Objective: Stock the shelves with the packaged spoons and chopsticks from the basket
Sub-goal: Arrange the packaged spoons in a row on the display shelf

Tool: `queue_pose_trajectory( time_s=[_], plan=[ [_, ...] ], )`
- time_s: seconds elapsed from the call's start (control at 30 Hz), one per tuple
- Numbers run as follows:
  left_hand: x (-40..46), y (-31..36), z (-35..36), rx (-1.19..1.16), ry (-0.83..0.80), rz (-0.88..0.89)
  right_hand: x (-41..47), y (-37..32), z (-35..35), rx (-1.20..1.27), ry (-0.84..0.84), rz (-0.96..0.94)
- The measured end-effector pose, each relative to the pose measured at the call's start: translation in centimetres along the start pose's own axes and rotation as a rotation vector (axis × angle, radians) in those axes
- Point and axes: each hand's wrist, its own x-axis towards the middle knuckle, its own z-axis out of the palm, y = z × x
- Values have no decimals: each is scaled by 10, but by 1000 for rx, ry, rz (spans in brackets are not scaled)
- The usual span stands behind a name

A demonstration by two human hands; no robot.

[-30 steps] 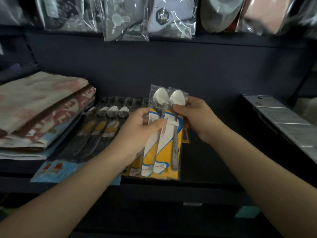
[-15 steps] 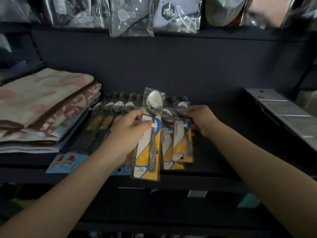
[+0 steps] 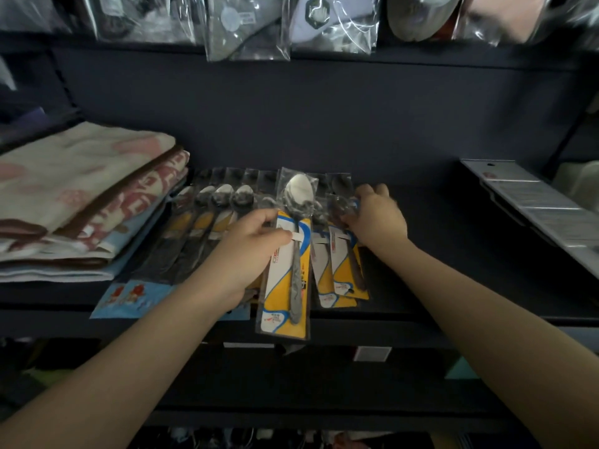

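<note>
My left hand (image 3: pixel 249 251) pinches a packaged spoon (image 3: pixel 288 270) on a yellow, white and blue card, held upright just above the shelf front. To its right, my right hand (image 3: pixel 377 215) rests on the top of a second packaged spoon (image 3: pixel 343 270) that lies flat on the dark shelf (image 3: pixel 437 273) over another like it. A row of packaged spoons (image 3: pixel 214 222) lies overlapping on the shelf to the left, partly hidden by my left hand. The basket and chopsticks are out of view.
Folded patterned towels (image 3: pixel 81 196) are stacked at the shelf's left. Flat grey packages (image 3: pixel 531 202) lie at the right. Bagged goods (image 3: pixel 246 24) hang from the shelf above. A blue printed card (image 3: pixel 129 296) sits at the shelf's front edge.
The two spoon packs held together have been split. My right hand laid one flat on the shelf and stays on it; my left hand keeps the other and lowered it slightly.
</note>
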Motion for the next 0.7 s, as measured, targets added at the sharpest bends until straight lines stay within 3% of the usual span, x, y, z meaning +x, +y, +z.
queue_pose_trajectory(
  time_s=[0.1,0.2,0.43,0.53,0.63,0.7],
  plan=[
    [1,1,5,5,-18,-8,-1,7,-12,19,-93,40],
    [-1,2,12,11,-35,-20,-8,11,-23,220,-196,63],
    [-1,6,21,1,-29,-36,-12,13,-24,341,-150,-5],
    [-3,12,28,-16,-92,12,-12,12,-30,666,-108,24],
    [-5,17,47,-3,-209,111,-13,8,-38,1121,-300,33],
    [-7,19,56,27,-248,172,-8,12,-41,1156,-292,0]
  ],
)
